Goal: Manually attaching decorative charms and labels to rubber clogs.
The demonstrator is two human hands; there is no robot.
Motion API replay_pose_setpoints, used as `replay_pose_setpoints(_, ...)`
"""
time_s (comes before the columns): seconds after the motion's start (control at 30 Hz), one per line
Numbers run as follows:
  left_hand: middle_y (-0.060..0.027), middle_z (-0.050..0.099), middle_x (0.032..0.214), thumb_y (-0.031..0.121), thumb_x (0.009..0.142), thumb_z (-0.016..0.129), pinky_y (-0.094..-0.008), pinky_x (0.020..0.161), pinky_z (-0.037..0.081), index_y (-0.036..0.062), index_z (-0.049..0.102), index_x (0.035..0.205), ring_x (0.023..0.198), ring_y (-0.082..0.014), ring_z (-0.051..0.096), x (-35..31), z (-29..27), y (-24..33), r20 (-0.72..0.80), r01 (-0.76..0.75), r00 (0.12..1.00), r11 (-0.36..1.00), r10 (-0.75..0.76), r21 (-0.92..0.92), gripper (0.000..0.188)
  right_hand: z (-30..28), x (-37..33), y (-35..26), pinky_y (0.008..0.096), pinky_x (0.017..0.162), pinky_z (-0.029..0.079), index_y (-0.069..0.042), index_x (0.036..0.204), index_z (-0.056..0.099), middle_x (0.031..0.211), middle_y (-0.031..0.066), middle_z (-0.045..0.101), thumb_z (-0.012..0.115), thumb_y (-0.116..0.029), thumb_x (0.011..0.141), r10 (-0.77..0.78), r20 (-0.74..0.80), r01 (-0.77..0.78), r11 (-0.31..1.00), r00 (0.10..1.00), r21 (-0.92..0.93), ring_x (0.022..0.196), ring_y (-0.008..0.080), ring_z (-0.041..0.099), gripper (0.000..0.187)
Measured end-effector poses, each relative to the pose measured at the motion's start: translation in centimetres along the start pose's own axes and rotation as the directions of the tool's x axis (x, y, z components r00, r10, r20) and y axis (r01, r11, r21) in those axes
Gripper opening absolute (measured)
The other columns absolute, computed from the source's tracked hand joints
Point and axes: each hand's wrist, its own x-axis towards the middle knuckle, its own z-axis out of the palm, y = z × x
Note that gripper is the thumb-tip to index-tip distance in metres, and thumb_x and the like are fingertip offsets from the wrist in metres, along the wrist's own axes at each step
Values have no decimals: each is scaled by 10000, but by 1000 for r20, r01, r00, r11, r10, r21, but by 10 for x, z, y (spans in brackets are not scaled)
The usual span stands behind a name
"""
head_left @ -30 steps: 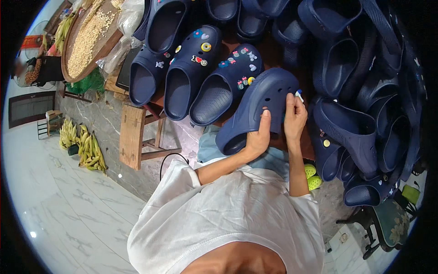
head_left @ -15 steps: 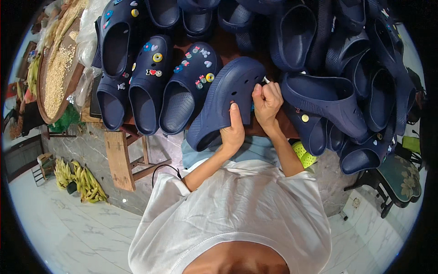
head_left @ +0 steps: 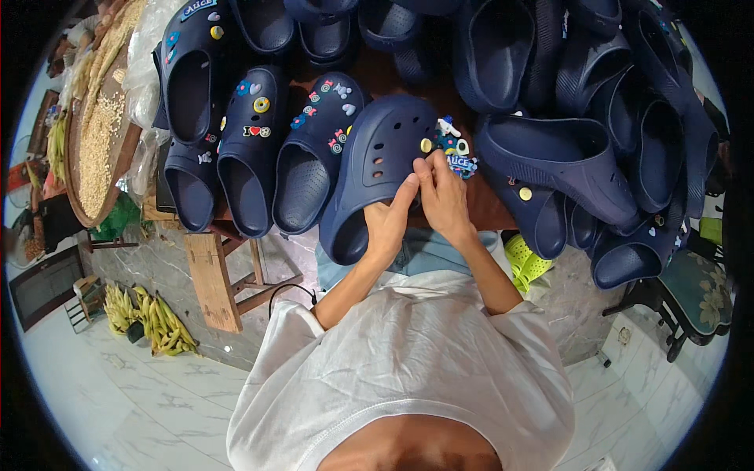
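Note:
A dark blue clog [head_left: 383, 133] with several open holes in its upper is tilted in front of me. My left hand [head_left: 386, 228] grips it, with fingers inside the foot opening and the thumb on the upper. On the clog's right side sits one round yellow charm [head_left: 426, 145]. Just below that charm, my right hand [head_left: 448, 200] presses its closed fingertips against the upper; whatever they pinch is hidden. Beside those fingers lies a small pile of colourful shoe charms [head_left: 452, 144]. To the left stands a finished-looking clog [head_left: 320, 149] covered with charms.
More decorated clogs, such as one with a heart charm [head_left: 250, 149], stand at the left. Plain clogs [head_left: 561, 161] heap up at the right. Further out are a tray of pale grains [head_left: 98, 153], a wooden stool [head_left: 212, 282], bananas [head_left: 161, 322] and lime-green clogs [head_left: 525, 263].
My right hand has come down from near the clog's toe, where it pinched something small and white. The yellow charm now shows on the clog, and the charm pile is uncovered.

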Motion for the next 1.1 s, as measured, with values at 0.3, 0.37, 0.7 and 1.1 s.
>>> replay_pose_setpoints(0.3, -96, 539, 1214, 144, 942, 612, -284, 905, 447, -10, 469, 1300, 1050, -154, 537, 0, -4, -10, -19, 34, 999, 999, -34, 16, 416, 13, 1, 19, 477, 565, 434, -3, 820, 576, 659, 227, 584, 415, -281, 1022, -126, -66, 121, 989, 990, -80, 641, 433, 595, 379)
replay_pose_setpoints(0.37, -90, 542, 1206, 151, 942, 613, -280, 896, 445, -8, 476, 1293, 1041, -150, 532, 0, -3, -12, -36, 66, 997, 997, -68, -47, 409, 17, 1, 25, 462, 543, 424, 7, 787, 562, 649, 225, 576, 398, -238, 1021, -155, -120, 152, 988, 981, -30, 613, 430, 578, 376)
replay_pose_setpoints(0.7, -31, 624, 1039, 171, 899, 669, -237, 732, 449, 15, 586, 1151, 872, -97, 578, 0, 4, 7, -108, 64, 989, 955, -99, -289, 308, 18, -4, 31, 331, 486, 420, 2, 843, 571, 574, 88, 509, 335, -275, 1046, 250, -10, -221, 874, 968, 432, 496, 184, 532, 417)
replay_pose_setpoints(1.1, -78, 572, 1177, 184, 885, 683, -290, 895, 444, -22, 531, 1239, 1033, -146, 545, 4, -5, 0, 37, 52, 998, 994, -49, -95, 437, -23, 7, 16, 473, 722, 495, -2, 1132, 486, 974, 239, 636, 516, -310, 989, -119, -173, 51, 933, 978, -355, 853, 395, 644, 340)
